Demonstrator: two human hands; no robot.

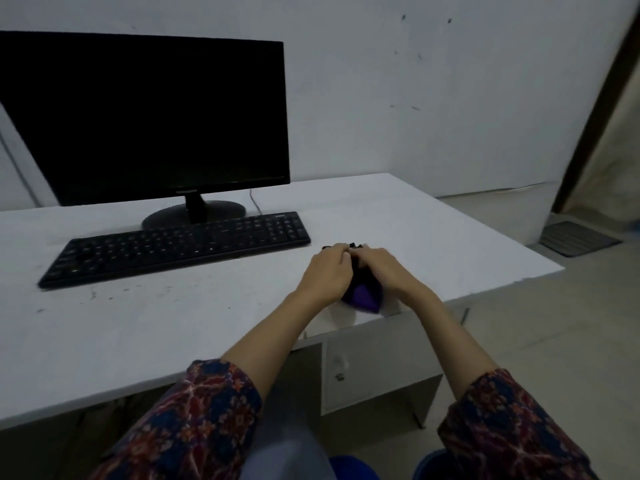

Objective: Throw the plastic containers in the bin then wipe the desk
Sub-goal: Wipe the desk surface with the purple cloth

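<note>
Patterned sleeves (pixel 194 420) — red, navy, orange

Cloth (pixel 362 294): dark, black and purple, bunched into a wad; lies on the desk near its front right edge, just right of the keyboard's end.
Desk (pixel 138 323): white, flat top, faint dark smudges at front left.

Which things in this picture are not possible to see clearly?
- Dark purple cloth, head view: mostly covered by left hand and right hand.
- Blue object: cut off by bottom edge, possibly the bin.
- Monitor logo: too small.
- Plastic containers: none visible.
</note>
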